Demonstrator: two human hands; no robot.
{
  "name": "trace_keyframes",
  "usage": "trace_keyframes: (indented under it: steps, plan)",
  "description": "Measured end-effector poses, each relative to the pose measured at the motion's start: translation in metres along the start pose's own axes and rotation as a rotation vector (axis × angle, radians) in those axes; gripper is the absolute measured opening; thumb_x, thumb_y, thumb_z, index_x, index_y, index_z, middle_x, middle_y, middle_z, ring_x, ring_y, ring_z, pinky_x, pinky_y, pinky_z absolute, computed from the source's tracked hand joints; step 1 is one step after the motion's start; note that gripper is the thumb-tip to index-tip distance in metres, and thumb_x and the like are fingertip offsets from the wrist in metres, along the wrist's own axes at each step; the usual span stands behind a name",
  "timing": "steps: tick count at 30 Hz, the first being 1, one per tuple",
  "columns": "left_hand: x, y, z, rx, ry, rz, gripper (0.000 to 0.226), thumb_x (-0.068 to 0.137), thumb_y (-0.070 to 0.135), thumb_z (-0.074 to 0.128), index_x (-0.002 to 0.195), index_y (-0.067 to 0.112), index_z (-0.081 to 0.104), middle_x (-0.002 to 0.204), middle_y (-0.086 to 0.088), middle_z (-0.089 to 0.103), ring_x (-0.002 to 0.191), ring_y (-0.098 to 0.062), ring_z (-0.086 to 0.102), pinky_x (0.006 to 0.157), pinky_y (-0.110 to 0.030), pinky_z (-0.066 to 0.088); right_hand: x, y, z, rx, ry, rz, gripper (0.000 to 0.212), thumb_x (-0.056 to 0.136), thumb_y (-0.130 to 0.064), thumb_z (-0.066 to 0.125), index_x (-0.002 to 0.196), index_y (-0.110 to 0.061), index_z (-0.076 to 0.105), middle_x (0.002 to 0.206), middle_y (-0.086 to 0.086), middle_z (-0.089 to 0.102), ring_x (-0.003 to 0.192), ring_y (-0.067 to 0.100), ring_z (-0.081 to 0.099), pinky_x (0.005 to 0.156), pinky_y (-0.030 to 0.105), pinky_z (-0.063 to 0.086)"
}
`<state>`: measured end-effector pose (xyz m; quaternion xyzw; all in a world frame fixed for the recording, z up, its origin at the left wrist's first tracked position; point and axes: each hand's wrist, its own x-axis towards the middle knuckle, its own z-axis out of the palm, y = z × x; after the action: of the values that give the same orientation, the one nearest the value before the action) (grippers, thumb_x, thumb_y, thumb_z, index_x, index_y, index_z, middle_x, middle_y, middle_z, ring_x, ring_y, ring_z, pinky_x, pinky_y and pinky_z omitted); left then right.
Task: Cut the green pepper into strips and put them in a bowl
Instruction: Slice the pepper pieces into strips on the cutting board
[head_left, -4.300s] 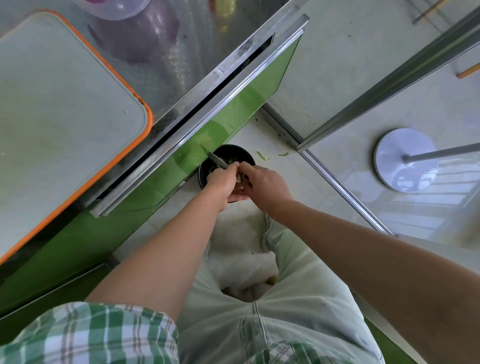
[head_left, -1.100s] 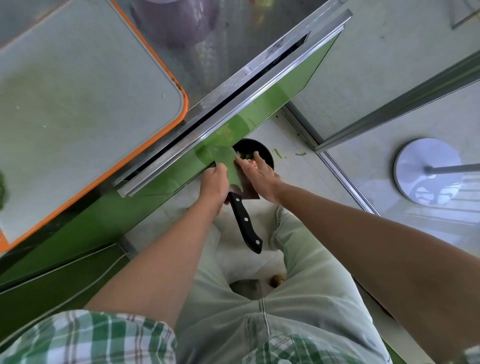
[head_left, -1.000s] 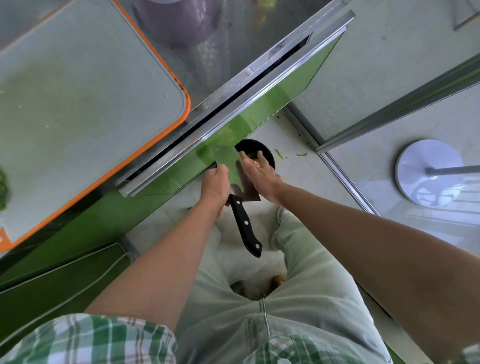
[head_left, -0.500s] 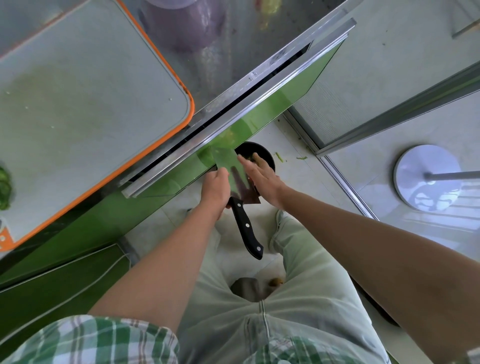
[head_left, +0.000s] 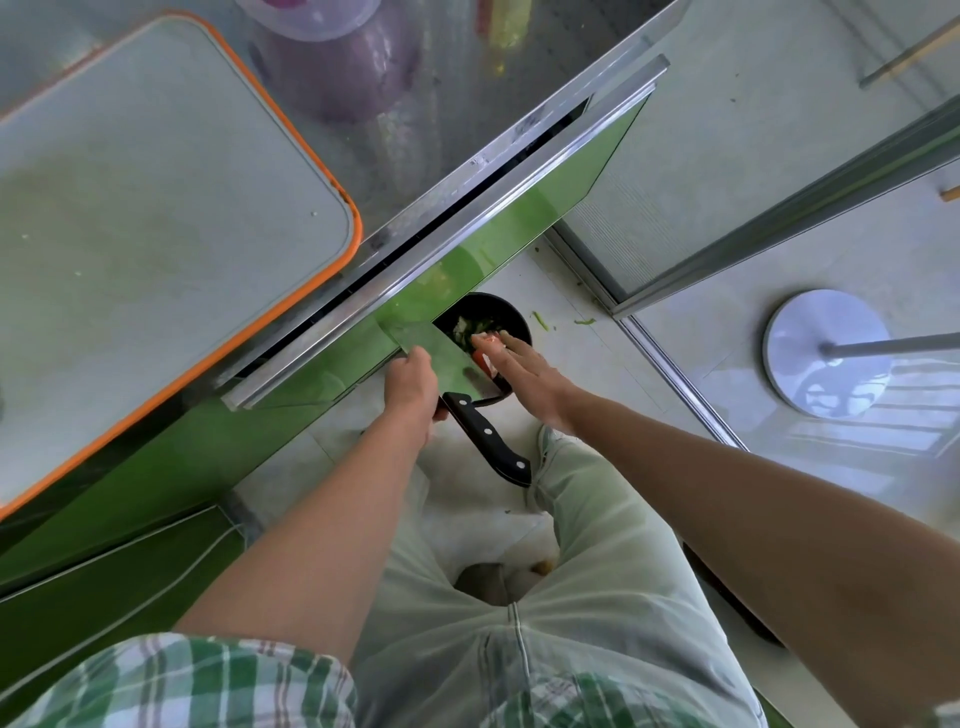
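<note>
Surface: steel bench (head_left: 415, 130), with an orange-rimmed board (head_left: 156, 234) lying at its front edge. A purple tub (head_left: 353, 67) stands at the back edge. Below the front edge is a green cabinet (head_left: 493, 249). The tiled floor (head_left: 597, 374) carries a door track (head_left: 675, 374) and, well to the right, a round white stand base (head_left: 826, 353).

The black bowl (head_left: 511, 314) sits on the floor against the cabinet foot. Cut pepper (head_left: 475, 327) lies inside it. Two loose strips (head_left: 540, 320) lie on the floor just beside the bowl's right rim.

The left hand (head_left: 413, 384) grips the knife (head_left: 488, 441) at the blade's back, fingers curled; the handle projects free toward the person. The blade lies over the bowl's near rim. The right hand (head_left: 524, 369) is flat, with fingers (head_left: 511, 345) straight and together on the blade, their tips just short of the pepper.
</note>
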<state>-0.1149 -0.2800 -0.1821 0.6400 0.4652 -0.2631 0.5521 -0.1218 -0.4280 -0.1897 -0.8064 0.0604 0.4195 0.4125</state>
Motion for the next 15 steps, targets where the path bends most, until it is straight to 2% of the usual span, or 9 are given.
trace_keyframes:
  steps: [2,5,7,9,11,13,15]
  plan:
    - [-0.001,0.0,0.001,-0.001,-0.001,0.003,0.037,0.094,0.019,0.033,0.12,-0.001,0.052,0.095,-0.013,0.051,0.072,-0.025,0.049,0.045,-0.027,0.039,0.001,-0.001,0.0,0.019,-0.027,-0.017,0.055,0.095,-0.066,0.018,0.143,-0.046,0.034,0.16,-0.007,0.014,0.148,0.021,0.009,0.118,0.05,0.008]
    - [-0.005,0.002,0.003,0.002,-0.011,0.008,0.031,0.095,0.018,0.033,0.115,0.002,0.05,0.092,-0.012,0.049,0.076,-0.026,0.049,0.048,-0.028,0.04,0.002,0.0,0.0,0.031,0.028,0.068,0.058,0.099,-0.059,0.02,0.15,-0.033,0.025,0.16,-0.001,0.015,0.147,0.025,0.01,0.118,0.052,0.009]
    - [-0.009,0.004,0.004,0.009,-0.021,0.022,0.022,0.095,0.017,0.033,0.1,0.004,0.05,0.089,-0.011,0.047,0.075,-0.026,0.047,0.051,-0.029,0.039,0.001,-0.002,0.0,0.086,0.0,0.002,0.058,0.097,-0.062,0.024,0.149,-0.037,0.027,0.16,-0.005,0.013,0.147,0.023,0.007,0.118,0.051,0.007]
    - [-0.012,0.006,0.003,0.019,-0.022,0.034,0.019,0.095,0.015,0.033,0.083,0.008,0.046,0.083,-0.01,0.045,0.07,-0.024,0.045,0.051,-0.029,0.038,0.001,-0.006,-0.001,0.103,-0.018,0.032,0.067,0.092,-0.069,0.026,0.15,-0.035,0.026,0.16,-0.004,0.014,0.147,0.023,0.009,0.118,0.051,0.009]
    - [-0.015,0.006,0.002,0.05,-0.026,0.057,0.022,0.095,0.015,0.033,0.075,0.01,0.042,0.074,-0.006,0.04,0.066,-0.022,0.042,0.049,-0.028,0.036,0.0,-0.009,-0.004,0.08,0.018,0.123,0.063,0.099,-0.057,0.021,0.153,-0.023,0.018,0.16,0.001,0.013,0.147,0.025,0.008,0.118,0.05,0.009]
    - [-0.018,0.005,0.001,0.117,-0.026,0.133,0.026,0.095,0.014,0.033,0.069,0.013,0.035,0.067,-0.003,0.032,0.061,-0.019,0.033,0.05,-0.028,0.032,0.001,-0.013,-0.009,0.217,0.024,0.175,0.063,0.101,-0.052,0.018,0.154,-0.016,0.014,0.16,0.005,0.015,0.147,0.024,0.011,0.117,0.046,0.01]
    - [-0.021,0.003,0.001,0.243,-0.03,0.275,0.031,0.094,0.013,0.033,0.064,0.016,0.028,0.061,-0.001,0.025,0.058,-0.018,0.024,0.055,-0.031,0.025,0.002,-0.023,-0.011,0.458,-0.03,0.235,0.066,0.101,-0.053,0.015,0.153,-0.012,0.018,0.159,0.006,0.019,0.146,0.023,0.017,0.116,0.039,0.014]
